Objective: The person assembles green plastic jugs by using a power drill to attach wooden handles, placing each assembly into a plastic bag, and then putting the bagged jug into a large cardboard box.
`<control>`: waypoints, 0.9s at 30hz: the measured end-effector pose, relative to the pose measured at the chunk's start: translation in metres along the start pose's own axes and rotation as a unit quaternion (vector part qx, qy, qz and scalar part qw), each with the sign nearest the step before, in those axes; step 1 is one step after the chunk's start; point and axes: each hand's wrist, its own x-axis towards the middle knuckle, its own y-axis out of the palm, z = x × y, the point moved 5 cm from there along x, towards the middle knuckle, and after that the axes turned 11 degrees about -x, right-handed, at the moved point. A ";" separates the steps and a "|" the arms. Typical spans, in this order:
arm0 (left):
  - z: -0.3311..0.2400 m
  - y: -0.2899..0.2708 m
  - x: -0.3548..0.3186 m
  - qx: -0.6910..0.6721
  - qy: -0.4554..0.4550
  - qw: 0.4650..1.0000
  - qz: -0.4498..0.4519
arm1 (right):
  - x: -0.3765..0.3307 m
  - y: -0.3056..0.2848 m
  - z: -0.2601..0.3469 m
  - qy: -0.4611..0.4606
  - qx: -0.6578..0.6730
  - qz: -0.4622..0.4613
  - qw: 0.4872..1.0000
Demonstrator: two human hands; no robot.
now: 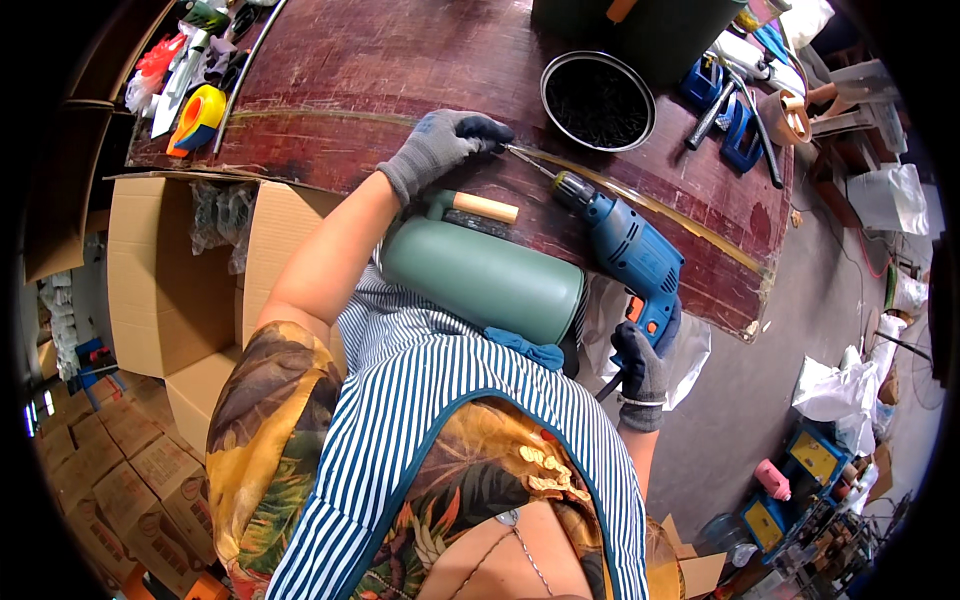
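Note:
My right hand, in a grey and dark blue glove, grips the handle of a blue power drill. The drill lies over the table's near edge, its long bit pointing left. At the bit's tip, the gloved fingertips of my left hand are pinched together; whatever small thing they hold is too small to make out. Below that hand, a green metal cylinder with a wooden handle lies on its side against my striped apron. A round metal-rimmed bowl of small black pieces, apparently screws, stands beyond the drill.
The dark red table carries a large dark green container at the back. Blue-handled tools and a tape roll lie right. A yellow-blue tape dispenser sits far left. An open cardboard box stands left.

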 end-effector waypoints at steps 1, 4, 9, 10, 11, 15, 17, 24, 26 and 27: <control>-0.010 0.001 0.002 0.115 0.049 0.992 0.023 | 0.000 0.000 0.000 0.000 -0.001 -0.001 1.000; -0.019 -0.006 0.015 0.222 0.067 0.969 0.083 | -0.001 -0.001 0.001 0.009 -0.009 0.006 1.000; -0.010 -0.009 0.028 0.079 -0.001 0.983 0.167 | -0.002 0.006 0.011 -0.013 0.001 0.005 1.000; -0.008 -0.009 0.027 0.054 0.008 0.985 0.163 | -0.002 0.005 0.012 -0.014 0.002 0.004 1.000; -0.008 -0.008 0.027 0.028 0.015 0.987 0.159 | -0.001 0.004 0.012 -0.012 -0.001 0.018 1.000; -0.013 -0.001 0.026 0.148 0.103 0.970 0.164 | 0.002 0.000 0.011 -0.012 -0.022 0.036 0.999; -0.014 0.001 0.024 0.142 0.124 0.970 0.156 | 0.001 0.001 0.014 -0.017 -0.048 0.032 0.998; -0.013 0.008 -0.011 0.299 0.212 0.930 -0.025 | 0.008 0.009 0.023 0.031 0.000 0.020 0.999; -0.017 -0.009 -0.033 0.222 0.219 0.929 -0.199 | 0.010 0.007 0.016 0.026 0.026 -0.002 0.999; -0.019 -0.015 -0.047 0.179 0.221 0.916 -0.282 | 0.009 0.006 0.014 0.029 0.025 -0.002 0.999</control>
